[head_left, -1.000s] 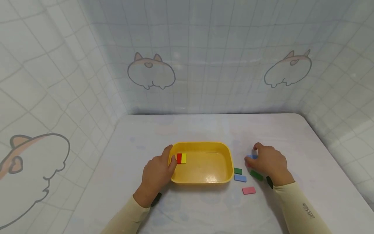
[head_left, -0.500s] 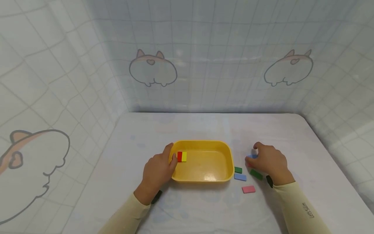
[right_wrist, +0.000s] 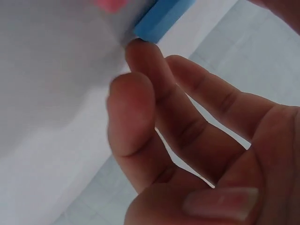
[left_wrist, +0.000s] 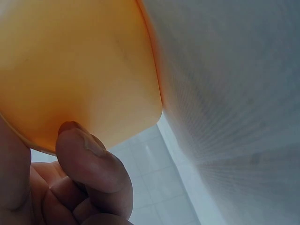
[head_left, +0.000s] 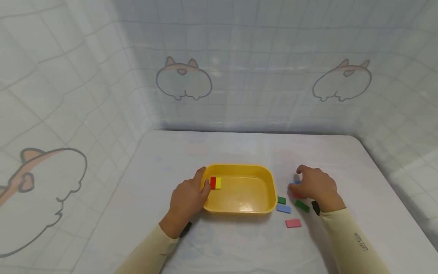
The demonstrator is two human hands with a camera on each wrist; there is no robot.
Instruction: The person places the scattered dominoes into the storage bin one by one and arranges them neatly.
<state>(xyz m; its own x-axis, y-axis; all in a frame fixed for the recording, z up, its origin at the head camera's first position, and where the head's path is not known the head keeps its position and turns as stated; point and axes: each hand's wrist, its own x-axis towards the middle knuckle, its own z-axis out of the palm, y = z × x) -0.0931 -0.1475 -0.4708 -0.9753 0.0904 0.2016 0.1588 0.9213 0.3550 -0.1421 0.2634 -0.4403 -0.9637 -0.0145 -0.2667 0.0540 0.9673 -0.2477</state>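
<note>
- The tray (head_left: 243,194) stands mid-table, level; the red block (head_left: 213,183) and yellow block (head_left: 218,183) lie side by side at its left end.
- The left hand (head_left: 188,196) grips the tray's left rim, thumb over the inside, fingers curled against the outer wall.
- The right hand (head_left: 316,186) is right of the tray, fingers curved, thumb and forefinger apart; a fingertip meets the far blue block (head_left: 295,182). Whether it is pinched cannot be told.
- Just near of that block, partly under the hand: a reddish block (head_left: 298,195).
- Beside the tray's near right corner: the small green block (head_left: 281,200), then the near blue block (head_left: 283,208).
- Nearer: the pink block (head_left: 293,223).
- Near the right wrist: the long green block (head_left: 302,206) and a dark block (head_left: 316,207).
</note>
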